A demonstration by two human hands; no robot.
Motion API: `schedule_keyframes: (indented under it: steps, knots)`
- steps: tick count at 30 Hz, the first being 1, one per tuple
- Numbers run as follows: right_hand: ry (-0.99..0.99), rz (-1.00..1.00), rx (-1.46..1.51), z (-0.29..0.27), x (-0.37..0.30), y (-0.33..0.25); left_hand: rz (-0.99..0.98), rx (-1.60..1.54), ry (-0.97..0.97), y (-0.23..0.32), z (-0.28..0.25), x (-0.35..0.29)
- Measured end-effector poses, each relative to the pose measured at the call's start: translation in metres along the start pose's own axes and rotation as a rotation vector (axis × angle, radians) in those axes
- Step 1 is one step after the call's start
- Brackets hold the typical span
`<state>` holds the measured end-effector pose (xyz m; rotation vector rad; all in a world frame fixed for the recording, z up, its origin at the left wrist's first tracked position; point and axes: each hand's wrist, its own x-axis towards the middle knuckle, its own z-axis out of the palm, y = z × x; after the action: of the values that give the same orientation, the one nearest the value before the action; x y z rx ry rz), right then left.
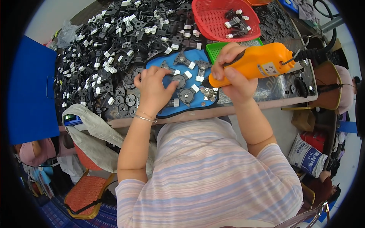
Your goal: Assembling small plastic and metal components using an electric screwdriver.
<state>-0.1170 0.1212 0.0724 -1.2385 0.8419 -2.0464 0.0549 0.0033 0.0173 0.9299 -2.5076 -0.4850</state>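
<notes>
My right hand (239,78) is wrapped round an orange electric screwdriver (262,60), whose dark tip points left over a blue mat (198,102). Over the mat's left part, my left hand (154,89) has its fingers apart and curved. Its thumb is beside a black disc (178,81) on a part with a white tab; whether it touches cannot be made out. Nearer me lies another disc-topped part (186,96). Black brackets with white tabs (183,60) rest at the mat's far side. Small metal screws or rivets (209,95) form a little pile by the screwdriver tip.
A large heap of black parts with white tabs (125,34) covers the table's left and back. Loose black discs (130,100) lie left of the mat. Behind stand a red basket (228,35) and a green basket (213,48). A cable (310,54) runs from the screwdriver.
</notes>
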Motion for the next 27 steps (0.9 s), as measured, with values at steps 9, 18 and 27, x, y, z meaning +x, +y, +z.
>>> schedule_keyframes:
  steps: [9,18,27]
  knots:
    - [-0.044,-0.032,-0.086,0.011,0.013,0.013,0.039,0.012,-0.068,0.005,0.006,-0.002]
    - [0.003,-0.008,-0.061,0.021,0.018,0.027,0.004,0.016,-0.043,0.007,0.009,-0.003]
    - [0.020,0.003,-0.104,0.032,0.028,0.047,-0.045,-0.040,-0.108,0.004,0.009,0.001]
